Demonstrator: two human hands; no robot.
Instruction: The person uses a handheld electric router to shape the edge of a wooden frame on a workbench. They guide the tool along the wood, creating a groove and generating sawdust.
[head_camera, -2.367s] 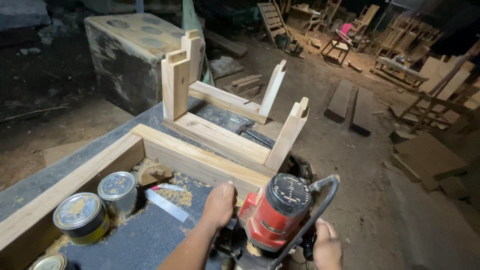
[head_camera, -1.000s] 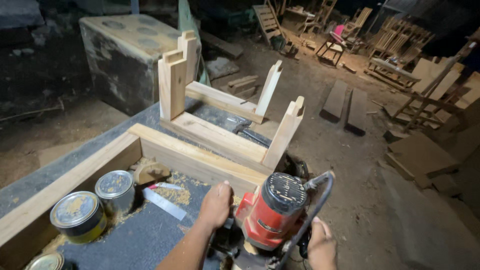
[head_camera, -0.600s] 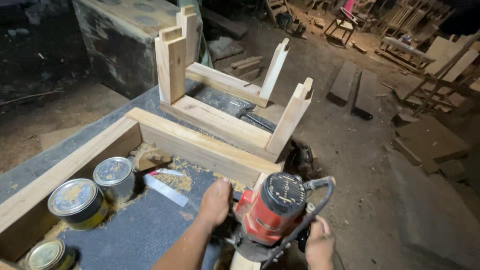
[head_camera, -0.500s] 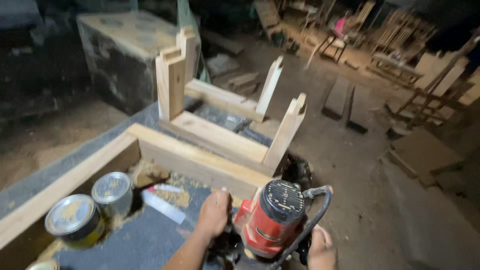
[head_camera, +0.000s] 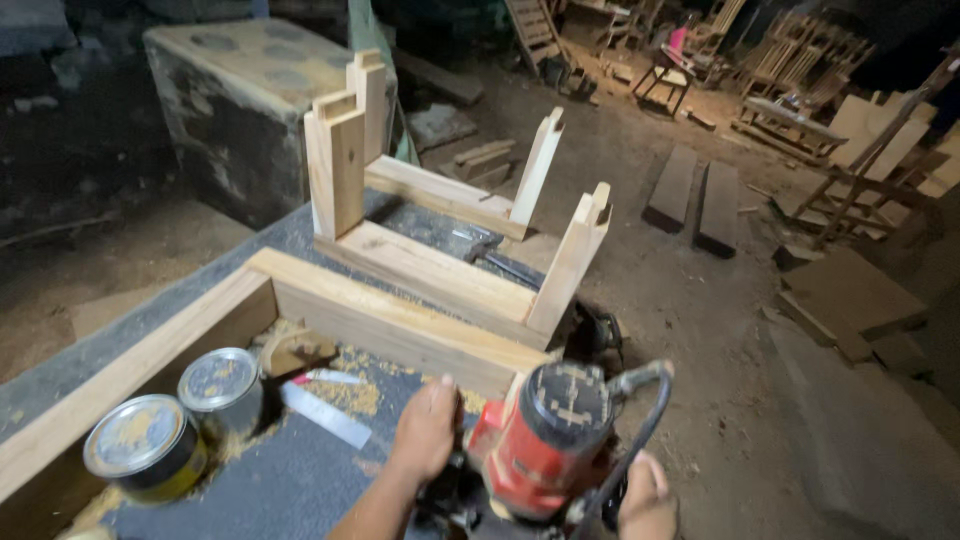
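both hands clamp the red router (head_camera: 545, 440) at the bench's near corner, left hand (head_camera: 425, 430) and right hand (head_camera: 645, 500) gripping its sides; i'd say its cord (head_camera: 640, 420) could snag on the wooden frame (head_camera: 400, 320) and jerk it.

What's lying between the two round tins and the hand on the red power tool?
In the head view, a flat metal blade and scattered sawdust lie on the dark benchtop between the tins and the left hand beside the red router.

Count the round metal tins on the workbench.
2 fully in view: one tin with a yellow side at the lower left, and a second tin just beyond it to the right, both inside the wooden frame. More may lie below the picture's edge.
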